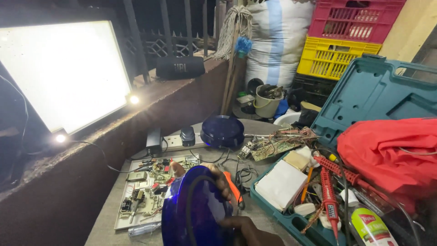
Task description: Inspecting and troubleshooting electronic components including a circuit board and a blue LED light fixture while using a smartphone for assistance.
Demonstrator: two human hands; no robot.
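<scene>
The blue dome (195,214), shiny and see-through, sits low in the middle of the view, held up over the grey table (102,218). The left hand (182,169) grips its top edge, with a thumb tip showing on one side and fingers curled over the rim. The right hand (246,228) holds the lower right side of the dome from below; its fingers are partly hidden behind the dome, so I cannot tell how tight they are.

A spray can (371,228) with a green, white and red label lies at the bottom right. A white box (280,184) rests inside the open teal tool case (378,91). Red test probes (328,193) lie next to it, and a red cloth (391,155) is piled on the right.

Under the dome lies a white tray with a circuit board (145,191). A second blue dome (222,131) sits farther back on the table, near a white power strip (175,141). More boards and wires (273,146) lie beside it. A bright light panel (63,73) leans on the left. Pink and yellow crates (346,41) are stacked at the back next to a white sack (277,36).
</scene>
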